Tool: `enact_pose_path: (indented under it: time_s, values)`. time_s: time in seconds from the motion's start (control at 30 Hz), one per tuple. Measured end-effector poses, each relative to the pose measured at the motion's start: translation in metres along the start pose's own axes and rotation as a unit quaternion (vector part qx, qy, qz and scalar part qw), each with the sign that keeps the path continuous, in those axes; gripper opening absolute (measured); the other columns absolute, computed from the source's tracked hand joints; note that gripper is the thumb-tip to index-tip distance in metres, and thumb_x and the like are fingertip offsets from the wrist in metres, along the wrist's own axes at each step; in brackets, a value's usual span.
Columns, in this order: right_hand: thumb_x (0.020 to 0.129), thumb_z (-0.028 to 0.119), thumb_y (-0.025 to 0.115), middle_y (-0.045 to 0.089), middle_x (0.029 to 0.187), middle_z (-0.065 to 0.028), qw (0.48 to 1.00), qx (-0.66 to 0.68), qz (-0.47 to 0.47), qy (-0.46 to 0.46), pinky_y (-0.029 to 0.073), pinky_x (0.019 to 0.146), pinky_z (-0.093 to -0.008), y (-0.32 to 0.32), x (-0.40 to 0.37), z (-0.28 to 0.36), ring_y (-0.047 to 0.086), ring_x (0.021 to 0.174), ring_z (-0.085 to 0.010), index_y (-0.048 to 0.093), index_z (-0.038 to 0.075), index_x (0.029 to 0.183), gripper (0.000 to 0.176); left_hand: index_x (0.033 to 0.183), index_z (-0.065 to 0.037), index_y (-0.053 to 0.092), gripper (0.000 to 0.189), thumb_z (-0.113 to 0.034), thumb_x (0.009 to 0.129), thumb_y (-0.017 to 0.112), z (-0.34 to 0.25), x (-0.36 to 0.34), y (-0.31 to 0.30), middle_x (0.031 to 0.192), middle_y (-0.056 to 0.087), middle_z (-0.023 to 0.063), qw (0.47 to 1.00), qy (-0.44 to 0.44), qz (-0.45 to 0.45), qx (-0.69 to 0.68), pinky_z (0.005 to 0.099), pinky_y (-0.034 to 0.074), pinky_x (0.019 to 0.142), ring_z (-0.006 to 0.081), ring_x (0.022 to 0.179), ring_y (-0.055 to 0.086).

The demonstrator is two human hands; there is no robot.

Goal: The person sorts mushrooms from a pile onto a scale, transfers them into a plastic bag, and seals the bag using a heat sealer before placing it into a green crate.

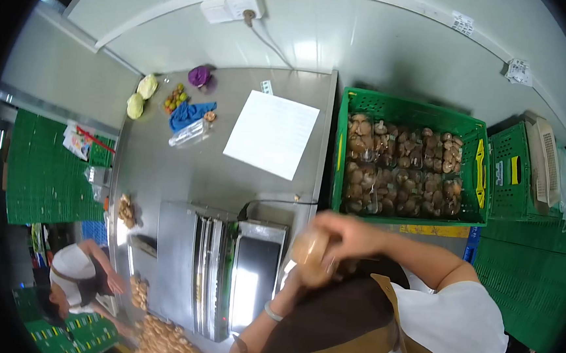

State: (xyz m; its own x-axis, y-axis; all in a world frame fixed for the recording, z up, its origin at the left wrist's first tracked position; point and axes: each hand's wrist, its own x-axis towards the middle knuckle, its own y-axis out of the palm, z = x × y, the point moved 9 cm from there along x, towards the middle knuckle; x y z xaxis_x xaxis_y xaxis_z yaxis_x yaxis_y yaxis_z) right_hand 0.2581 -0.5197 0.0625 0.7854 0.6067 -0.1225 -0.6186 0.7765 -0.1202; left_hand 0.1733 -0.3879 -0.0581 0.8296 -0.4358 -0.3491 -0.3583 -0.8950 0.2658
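Both my hands are closed around a light-brown pack that looks like mushrooms in clear film (311, 247), held close to my apron. It is blurred, so its exact contents are hard to make out. My right hand (351, 236) grips it from above and the right side, and my left hand (294, 283), with a bracelet at the wrist, supports it from below. Just left of the pack stands a steel film-wrapping machine (204, 269) with rollers and a dark, shiny plate (257, 260).
A green crate (413, 101) of packed mushrooms stands to the right, beside another green crate (516, 170). Loose mushrooms (169, 346) lie at bottom left, near a co-worker (79, 274). Farther back are a paper sheet (273, 133), a blue cloth (191, 113) and a purple cabbage (199, 76).
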Motion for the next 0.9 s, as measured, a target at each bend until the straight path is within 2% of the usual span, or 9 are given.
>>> enact_pose_path:
  time_s: [0.13,0.23,0.43,0.47,0.5,0.57,0.67,0.73,0.9]
  values:
    - [0.09,0.014,0.068,0.062,0.122,-0.007,0.831,0.321,-0.45,0.059,0.054,0.089,-0.0342,-0.187,-0.052,-0.131,0.062,0.105,-0.0163,0.052,0.005,0.134,0.047,0.106,-0.004,0.061,0.012,-0.001,0.096,0.057,-0.028,0.037,-0.019,0.102,0.066,0.007,0.978,-0.106,-0.141,-0.11,0.0259,0.049,0.079,0.0123,0.086,0.062]
    - [0.092,0.025,0.069,0.06,0.129,-0.0114,0.783,0.136,-0.6,0.092,0.047,0.096,-0.0313,-0.298,-0.097,-0.243,0.058,0.114,-0.0195,0.05,0.003,0.14,0.056,0.102,-0.005,0.06,0.009,0.0,0.095,0.056,-0.024,0.046,-0.036,0.098,0.064,0.0061,0.961,-0.113,-0.175,-0.184,0.0272,0.049,0.077,0.013,0.082,0.061]
    - [0.097,0.034,0.056,0.059,0.133,-0.0177,0.76,-0.229,-0.54,0.279,0.044,0.102,-0.0392,-0.349,-0.076,-0.367,0.059,0.116,-0.0318,0.05,0.005,0.14,0.053,0.107,-0.004,0.06,0.011,-0.005,0.096,0.059,-0.009,0.033,-0.054,0.1,0.066,0.006,0.956,-0.147,-0.193,-0.167,0.0256,0.05,0.078,0.012,0.085,0.061]
    - [0.096,0.024,0.053,0.064,0.122,-0.0175,0.719,-0.563,-0.287,0.287,0.048,0.094,-0.0439,-0.343,-0.046,-0.362,0.062,0.107,-0.0341,0.058,0.007,0.131,0.039,0.108,-0.004,0.06,0.012,-0.007,0.096,0.059,-0.006,0.029,-0.058,0.1,0.066,0.0059,0.953,-0.153,-0.202,-0.168,0.0258,0.05,0.078,0.0123,0.085,0.061]
    - [0.093,0.016,0.052,0.065,0.115,-0.0176,0.737,-0.571,-0.344,0.111,0.05,0.085,-0.0456,-0.327,-0.037,-0.316,0.064,0.099,-0.0325,0.062,0.011,0.123,0.032,0.107,-0.005,0.06,0.011,-0.008,0.096,0.06,-0.004,0.026,-0.064,0.099,0.066,0.0053,0.952,-0.141,-0.209,-0.173,0.0255,0.05,0.077,0.0122,0.084,0.061]
    - [0.097,0.025,0.051,0.067,0.111,-0.0175,0.699,-0.531,-0.361,0.314,0.051,0.082,-0.0467,-0.363,-0.065,-0.381,0.065,0.096,-0.0352,0.064,0.012,0.125,0.033,0.109,-0.005,0.06,0.013,-0.007,0.096,0.059,0.009,0.011,-0.075,0.101,0.065,0.0055,0.947,-0.113,-0.214,-0.21,0.0273,0.052,0.083,0.0127,0.088,0.061]
    - [0.103,0.025,0.042,0.059,0.124,-0.027,0.648,-0.65,-0.297,0.262,0.049,0.092,-0.0479,-0.418,-0.075,-0.424,0.06,0.107,-0.0394,0.048,0.007,0.142,0.043,0.112,-0.006,0.06,0.015,-0.009,0.097,0.059,0.009,-0.018,-0.097,0.104,0.065,0.0053,0.948,-0.077,-0.213,-0.224,0.0275,0.052,0.083,0.0129,0.09,0.062]
    - [0.104,0.026,0.042,0.057,0.128,-0.0263,0.616,-0.502,-0.504,0.338,0.045,0.099,-0.0434,-0.374,-0.052,-0.291,0.056,0.117,-0.038,0.051,-0.001,0.137,0.043,0.114,-0.006,0.06,0.017,-0.01,0.098,0.058,-0.009,-0.043,-0.118,0.106,0.065,0.0056,0.954,-0.032,-0.194,-0.226,0.0277,0.052,0.084,0.0132,0.091,0.062]
    - [0.101,0.017,0.052,0.056,0.128,-0.015,0.839,-0.284,-0.46,-0.061,0.045,0.097,-0.0367,-0.201,0.099,-0.124,0.057,0.109,-0.0262,0.055,-0.002,0.129,0.035,0.122,-0.003,0.059,0.032,-0.025,0.099,0.057,-0.069,-0.228,-0.278,0.113,0.064,0.0077,0.884,0.114,-0.452,-0.038,0.0319,0.05,0.087,0.0161,0.094,0.062]
